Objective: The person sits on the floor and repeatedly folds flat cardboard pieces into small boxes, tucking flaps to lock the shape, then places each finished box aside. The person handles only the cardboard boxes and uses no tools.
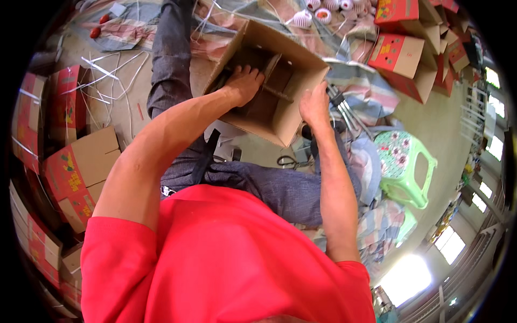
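Floor [431, 129] is lying pale and bare at the right, with striped cloth [371, 91] spreading beneath a green plastic stool [404, 167], and windows are glaring bright along the far right edge. Red printed cartons [398, 54] are stacking up top right, flattened red ones [75, 172] are piling at the left among white straps [107, 70]. Centre stage, an open brown cardboard box [280, 116] is resting over the person's lap: the left hand [243, 83] is reaching inside, fingers spread against the divider, while the right hand [314, 105] is gripping the box's near wall.
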### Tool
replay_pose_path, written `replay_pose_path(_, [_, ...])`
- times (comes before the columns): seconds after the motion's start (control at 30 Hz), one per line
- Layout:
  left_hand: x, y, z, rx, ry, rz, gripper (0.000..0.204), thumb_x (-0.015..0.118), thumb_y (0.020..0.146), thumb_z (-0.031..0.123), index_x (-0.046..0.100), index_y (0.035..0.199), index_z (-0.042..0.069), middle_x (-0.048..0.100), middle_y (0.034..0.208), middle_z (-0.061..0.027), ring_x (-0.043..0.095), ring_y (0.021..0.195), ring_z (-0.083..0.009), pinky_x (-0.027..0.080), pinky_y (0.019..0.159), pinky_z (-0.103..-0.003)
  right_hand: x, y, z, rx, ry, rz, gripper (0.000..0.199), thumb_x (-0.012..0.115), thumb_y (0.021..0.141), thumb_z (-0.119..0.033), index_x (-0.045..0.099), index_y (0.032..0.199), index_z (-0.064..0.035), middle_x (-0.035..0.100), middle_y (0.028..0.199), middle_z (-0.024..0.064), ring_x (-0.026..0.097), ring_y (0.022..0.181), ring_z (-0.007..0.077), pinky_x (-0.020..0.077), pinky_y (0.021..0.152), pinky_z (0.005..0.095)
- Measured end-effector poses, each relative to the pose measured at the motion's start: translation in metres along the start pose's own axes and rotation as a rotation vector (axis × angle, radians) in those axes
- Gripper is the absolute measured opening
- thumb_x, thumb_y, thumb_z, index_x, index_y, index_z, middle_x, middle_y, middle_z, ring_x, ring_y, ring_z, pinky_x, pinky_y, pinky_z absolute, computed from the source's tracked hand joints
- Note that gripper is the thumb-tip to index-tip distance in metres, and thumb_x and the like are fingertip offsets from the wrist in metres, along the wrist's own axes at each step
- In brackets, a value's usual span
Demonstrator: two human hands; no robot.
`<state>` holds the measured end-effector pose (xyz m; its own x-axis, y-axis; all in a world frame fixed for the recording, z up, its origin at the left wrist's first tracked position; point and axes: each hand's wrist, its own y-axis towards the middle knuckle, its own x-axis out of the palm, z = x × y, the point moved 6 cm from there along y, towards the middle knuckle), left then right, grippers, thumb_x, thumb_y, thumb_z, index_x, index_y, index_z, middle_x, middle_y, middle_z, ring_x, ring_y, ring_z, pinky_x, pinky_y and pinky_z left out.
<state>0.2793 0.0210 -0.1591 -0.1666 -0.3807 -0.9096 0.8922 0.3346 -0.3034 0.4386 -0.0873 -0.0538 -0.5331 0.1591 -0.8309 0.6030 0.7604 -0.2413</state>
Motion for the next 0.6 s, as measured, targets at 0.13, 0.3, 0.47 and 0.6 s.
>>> replay_pose_path(0.13, [-0.014,-0.033,-0.002,-0.069,-0.114,-0.087,0.046,0.056,0.092,0.006,0.057,0.138,0.004,0.055,0.144,-0.0194,0.045,0.142,-0.0413,0.032,0.118,-0.058,0.000,-0.020,-0.016,-0.114,0.024,0.089,0.035,0.053,0.096,-0.007,0.041,0.121,0.0131,0.062,0.105,0.0450,0.061,0.107,0.0610,0.0475,0.093,0.0627])
replay_pose_path(0.3, [-0.142,-0.148,0.029,0.084,-0.035,0.665,0.050,0.061,0.089,0.011,0.056,0.138,0.004,0.051,0.151,-0.0153,0.043,0.145,-0.0363,0.031,0.122,-0.051,-0.003,-0.057,0.001,-0.060,0.067,0.092,0.030,0.052,0.097,-0.010,0.050,0.119,0.0090,0.064,0.112,0.0387,0.062,0.109,0.0579,0.0478,0.094,0.0616])
replay_pose_path(0.47, [-0.082,-0.235,-0.046,-0.393,-0.948,0.750,0.069,0.072,0.090,0.012,0.045,0.153,0.002,0.055,0.148,-0.0205,0.052,0.137,-0.0374,0.040,0.117,-0.043,-0.051,-0.061,-0.041,-0.113,0.110,0.075,0.035,0.053,0.099,-0.016,0.053,0.129,0.0020,0.067,0.115,0.0338,0.062,0.115,0.0543,0.0495,0.098,0.0568])
replay_pose_path(0.6, [-0.052,-0.252,-0.003,-0.350,-1.639,-0.026,0.030,0.056,0.102,0.011,0.060,0.130,0.003,0.064,0.107,-0.0048,0.059,0.095,-0.0165,0.053,0.083,-0.034,-0.118,-0.073,-0.104,-0.119,-0.031,-0.073,0.043,0.053,0.102,-0.021,0.050,0.137,0.0040,0.067,0.121,0.0337,0.064,0.115,0.0528,0.0505,0.099,0.0548])
